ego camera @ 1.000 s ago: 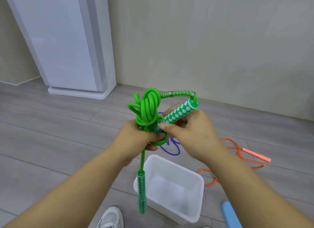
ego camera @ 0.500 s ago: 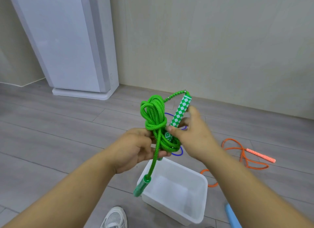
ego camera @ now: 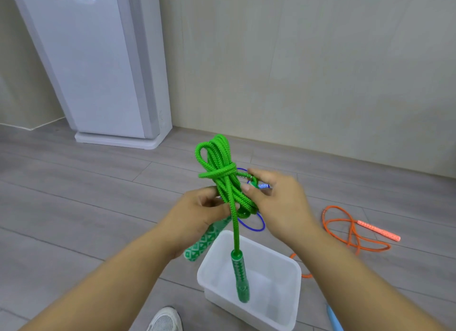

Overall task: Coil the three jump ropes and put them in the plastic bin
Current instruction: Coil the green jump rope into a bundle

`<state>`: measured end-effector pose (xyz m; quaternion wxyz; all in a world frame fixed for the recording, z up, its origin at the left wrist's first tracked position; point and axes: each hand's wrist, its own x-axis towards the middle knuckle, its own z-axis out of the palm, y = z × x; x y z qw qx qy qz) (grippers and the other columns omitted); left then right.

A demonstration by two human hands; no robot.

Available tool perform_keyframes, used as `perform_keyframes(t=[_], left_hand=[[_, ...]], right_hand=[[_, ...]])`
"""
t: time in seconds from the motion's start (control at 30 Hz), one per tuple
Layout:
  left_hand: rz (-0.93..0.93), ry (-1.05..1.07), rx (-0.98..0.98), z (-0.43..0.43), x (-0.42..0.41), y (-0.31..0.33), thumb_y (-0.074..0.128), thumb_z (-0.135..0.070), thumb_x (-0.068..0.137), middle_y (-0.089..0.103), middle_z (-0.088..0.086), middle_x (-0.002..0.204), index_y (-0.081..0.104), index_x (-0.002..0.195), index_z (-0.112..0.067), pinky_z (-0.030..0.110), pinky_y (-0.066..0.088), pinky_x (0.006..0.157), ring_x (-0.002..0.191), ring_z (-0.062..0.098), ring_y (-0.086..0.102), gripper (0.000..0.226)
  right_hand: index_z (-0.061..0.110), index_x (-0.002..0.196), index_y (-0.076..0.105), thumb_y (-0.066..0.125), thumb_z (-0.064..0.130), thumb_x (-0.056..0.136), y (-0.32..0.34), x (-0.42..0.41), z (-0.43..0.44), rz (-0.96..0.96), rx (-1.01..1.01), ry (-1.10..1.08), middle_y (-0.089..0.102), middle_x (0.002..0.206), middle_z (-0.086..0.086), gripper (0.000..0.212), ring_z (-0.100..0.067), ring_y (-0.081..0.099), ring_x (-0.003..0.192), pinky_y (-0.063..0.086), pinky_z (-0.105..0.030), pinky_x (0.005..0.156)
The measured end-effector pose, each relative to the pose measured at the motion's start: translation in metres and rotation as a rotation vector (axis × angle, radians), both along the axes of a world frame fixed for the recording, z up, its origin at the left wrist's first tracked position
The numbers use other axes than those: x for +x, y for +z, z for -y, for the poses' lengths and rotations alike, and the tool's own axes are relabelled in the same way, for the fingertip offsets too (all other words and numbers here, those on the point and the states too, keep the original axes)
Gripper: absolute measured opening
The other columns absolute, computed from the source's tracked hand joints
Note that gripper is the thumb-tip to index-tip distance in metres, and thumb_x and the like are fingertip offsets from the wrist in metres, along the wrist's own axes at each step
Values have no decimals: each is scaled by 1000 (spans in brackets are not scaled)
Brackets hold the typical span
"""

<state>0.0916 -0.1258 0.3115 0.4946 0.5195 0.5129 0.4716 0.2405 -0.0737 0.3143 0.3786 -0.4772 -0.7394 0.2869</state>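
While left hand (ego camera: 202, 207) and right hand (ego camera: 278, 202) pinch green rope (ego camera: 217, 158), handle (ego camera: 240, 276) hangs over bin (ego camera: 294, 293), within rim outline.

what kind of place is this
Most likely an indoor room in a home or office. It has a grey wood-look plank floor and a plain beige wall. A tall white floor-standing unit, perhaps an air conditioner, stands against the wall.

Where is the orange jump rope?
The orange jump rope lies loose on the floor at the right of the head view, right of the plastic bin; the left hand and right hand hold the green jump rope.
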Motion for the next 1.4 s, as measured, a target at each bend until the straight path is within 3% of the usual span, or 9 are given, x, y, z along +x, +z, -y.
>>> perform_keyframes(t=[0.13,0.23,0.37,0.5,0.63,0.7,0.8,1.17,1.4], left_hand=[[-9,-4,28,-1,-2,-3,54,-17,91,74,2,98,69,104,-17,13,50,74,88,7,69,20],[51,-14,-9,-2,-3,-3,48,-21,94,75,4,92,69,102,-17,20,55,71,79,16,70,22],[40,-14,50,-1,-1,-3,52,-21,94,70,0,81,68,104,-27,18,47,58,61,7,59,20],[-66,-59,108,-5,-1,-7,62,-35,76,55,2,84,61,118,-44,26,38,57,56,10,51,43],[-97,-87,156,-3,5,-5,71,-31,76,51,-18,70,63,92,-63,15,39,52,51,2,48,37],[-95,-73,148,-3,5,-6,71,-35,75,52,-18,71,64,96,-61,16,39,52,51,4,46,34],[-86,-45,99,-4,4,-9,67,-43,80,56,-11,79,66,110,-46,23,38,54,52,9,45,30],[-107,10,-10,-2,9,-16,58,-15,90,56,-3,74,65,94,-13,22,41,50,49,11,50,8],[-213,-11,33,1,4,-22,59,-14,89,61,-7,75,67,93,-22,14,47,64,61,7,62,12]], right_hand=[[-2,77,62,47,37,92,0,-3,4,-28,-26,69,59,76,-27,45,-33,50,67,47,-41,69],[-4,80,60,42,62,78,-1,-5,9,-89,-123,143,58,83,-29,68,-39,57,76,50,-54,78],[17,82,68,63,60,65,4,-4,11,-234,-255,138,72,81,-6,46,-25,68,80,54,-49,82],[13,111,46,77,62,51,12,-5,5,-415,-397,32,67,99,-7,84,-23,69,87,56,-49,78],[10,95,60,74,19,76,21,-3,6,-462,-280,116,66,71,3,25,-11,66,60,51,-24,52],[16,81,63,72,14,78,21,-2,3,-492,-225,73,65,66,4,9,-14,65,61,54,-30,57],[16,78,64,71,17,79,19,3,-7,-550,-184,-32,63,65,6,7,-14,62,64,55,-42,72],[8,80,59,68,13,81,11,16,-8,-589,19,-123,61,70,-1,11,-18,59,67,51,-40,71],[-2,84,60,66,8,83,15,26,-8,-601,90,-131,61,69,-1,12,-9,57,62,47,-22,64]])
